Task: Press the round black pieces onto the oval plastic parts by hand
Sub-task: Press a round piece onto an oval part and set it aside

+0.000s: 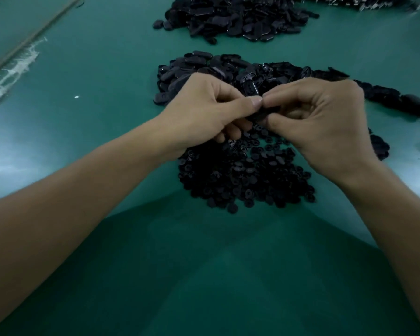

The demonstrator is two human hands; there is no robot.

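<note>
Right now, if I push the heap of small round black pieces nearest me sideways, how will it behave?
The round black pieces lie loose in a low heap, so they would probably scatter rather than move together. They look small and flat, so likely light, sliding on the smooth green table more than rolling.

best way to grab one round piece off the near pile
Take a loose round piece at the pile's near edge, from above, thumb and forefinger pinching across its rim. The pieces look small and flat, and edge ones lie apart on the mat, so likely nothing else lifts with it.
</note>
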